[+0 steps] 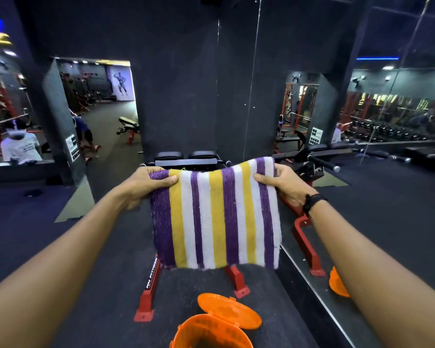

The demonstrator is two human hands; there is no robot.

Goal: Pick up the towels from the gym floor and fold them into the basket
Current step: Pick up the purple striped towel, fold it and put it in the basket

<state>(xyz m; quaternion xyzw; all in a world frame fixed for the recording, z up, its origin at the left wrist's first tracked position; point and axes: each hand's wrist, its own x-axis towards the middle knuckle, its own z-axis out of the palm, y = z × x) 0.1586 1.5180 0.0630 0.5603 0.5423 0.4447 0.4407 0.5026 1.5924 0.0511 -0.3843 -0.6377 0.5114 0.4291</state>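
Dark mirrored gym floor (91, 259), one striped towel (215, 217) pinched by left hand (146, 183) and right hand (284, 183) grips, one open orange basket (211, 332) below, red-framed bench (150, 285) behind.

Single head-worn view looks forward and down, close above outstretched arms.

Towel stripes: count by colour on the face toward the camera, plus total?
On the striped towel held up by the left hand and right hand:
Purple: 5
Yellow: 3
White: 5
Total: 13 stripes, counting the white strip at the right edge.
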